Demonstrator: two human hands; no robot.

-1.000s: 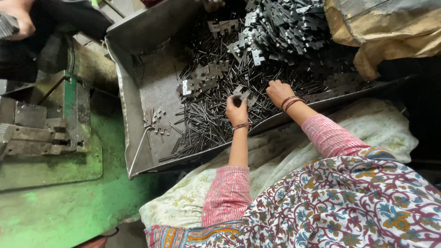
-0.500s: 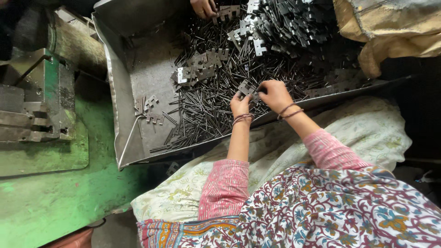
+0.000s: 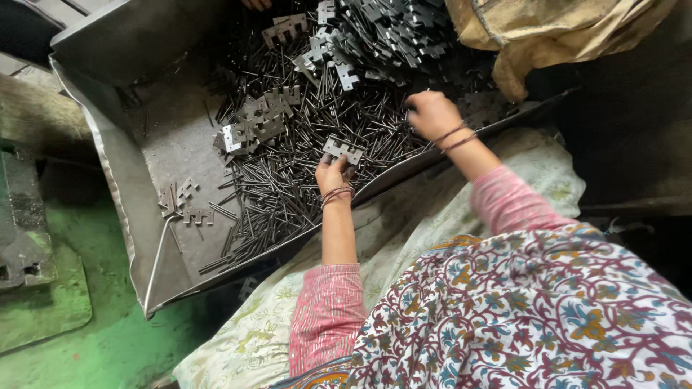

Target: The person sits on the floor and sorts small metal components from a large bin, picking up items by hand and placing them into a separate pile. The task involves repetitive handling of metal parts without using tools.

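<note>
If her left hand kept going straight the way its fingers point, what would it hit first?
The left hand already holds a notched metal plate at its fingertips. Beyond it, it would probably meet the loose bed of thin metal pins, though depth is hard to judge.

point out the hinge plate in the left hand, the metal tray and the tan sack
hinge plate (image 3: pixel 343 149), head view, on the middle of its flat notched face.
metal tray (image 3: pixel 155 266), head view, on the bare floor near its lower left corner.
tan sack (image 3: pixel 548 32), head view, on its crumpled front fold.

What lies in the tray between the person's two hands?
In the head view, dark metal pins cover the tray between the left hand, holding a hinge plate, and the right hand.
</note>
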